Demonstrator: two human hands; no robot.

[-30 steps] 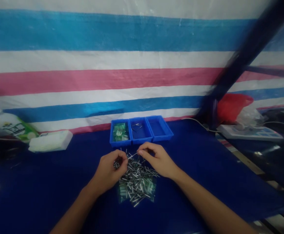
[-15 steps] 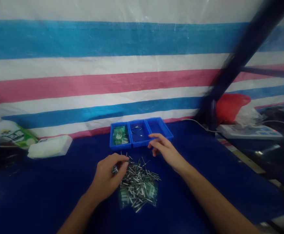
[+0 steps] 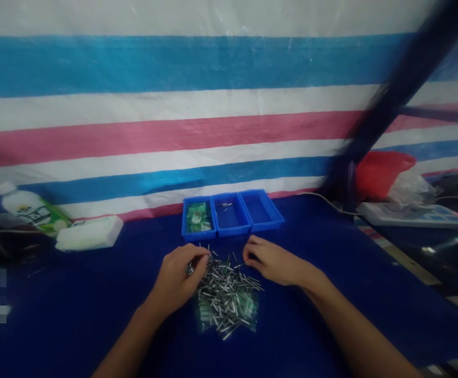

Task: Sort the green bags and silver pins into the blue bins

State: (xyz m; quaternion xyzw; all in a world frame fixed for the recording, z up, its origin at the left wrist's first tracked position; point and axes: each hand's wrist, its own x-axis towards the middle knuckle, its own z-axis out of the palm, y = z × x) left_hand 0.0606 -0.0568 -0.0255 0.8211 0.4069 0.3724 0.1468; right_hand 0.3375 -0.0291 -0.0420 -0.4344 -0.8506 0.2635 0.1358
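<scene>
A heap of thin metal pins [image 3: 229, 294] lies on green-and-clear plastic bags [image 3: 205, 313] on the dark blue table. My left hand [image 3: 181, 273] is at the heap's upper left edge, thumb and forefinger pinched together; whatever they hold is too small to make out. At the upper right edge of the heap, my right hand [image 3: 272, 260] has its fingers curled in a pinch close to a pin, its fingertips' content unclear. Behind the hands stand three joined blue trays: the left tray [image 3: 184, 231] holds green packets, the middle tray [image 3: 232, 230] a few pins, the right tray [image 3: 258, 207] nothing visible.
A white and green bottle [image 3: 28, 210] and a white tissue pack [image 3: 91, 233] lie at the back left. A striped sheet [image 3: 173, 126] hangs behind. To the right are a dark post [image 3: 394, 94], a red bag [image 3: 382, 173] and a white device [image 3: 409, 214].
My right hand has come down from beside the trays to the heap's edge, and its fingers have closed. My left hand stays at the heap. The whole view has shifted slightly.
</scene>
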